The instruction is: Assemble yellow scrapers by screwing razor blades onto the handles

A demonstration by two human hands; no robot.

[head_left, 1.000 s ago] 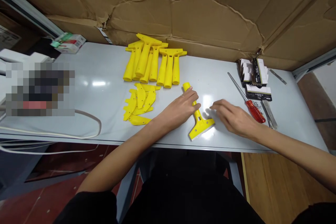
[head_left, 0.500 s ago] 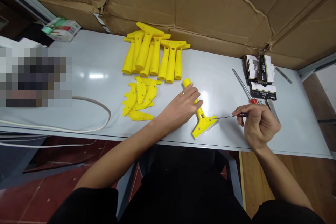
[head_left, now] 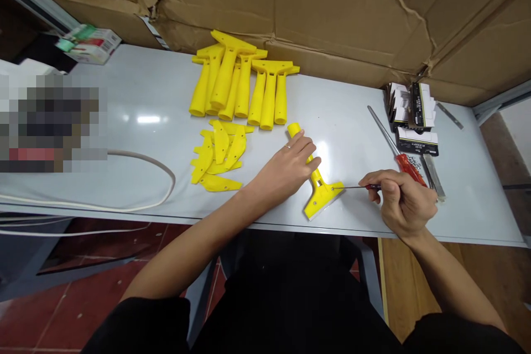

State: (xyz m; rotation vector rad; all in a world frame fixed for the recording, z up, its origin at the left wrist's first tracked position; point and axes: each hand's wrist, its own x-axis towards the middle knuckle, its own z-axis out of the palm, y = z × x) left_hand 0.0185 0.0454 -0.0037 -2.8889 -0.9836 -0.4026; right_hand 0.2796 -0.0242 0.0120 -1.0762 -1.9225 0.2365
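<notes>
A yellow scraper [head_left: 318, 194] with a thin blade along its head lies near the table's front edge. My left hand [head_left: 293, 159] is closed around its handle. In my right hand [head_left: 403, 199] is a small screwdriver [head_left: 373, 186] with a dark red handle, held nearly level. Its thin shaft reaches left to a screw on the right side of the scraper head; whether the tip sits in the screw is too small to tell. Several loose yellow plates [head_left: 203, 163] lie left of my left hand. Beyond them several yellow scraper handles [head_left: 226, 80] rest side by side.
On the right lie a larger red-handled screwdriver [head_left: 385, 131], small screws [head_left: 415, 162], metal blades [head_left: 433, 178] and black-and-white boxes [head_left: 417, 141]. A white cable [head_left: 169, 168] loops on the left. Cardboard [head_left: 332, 16] walls the back; a small carton [head_left: 93, 47] stands far left.
My right hand has shifted slightly left and turned, with the screwdriver still at the scraper head. More of the larger red screwdriver's handle shows. My left hand keeps its hold.
</notes>
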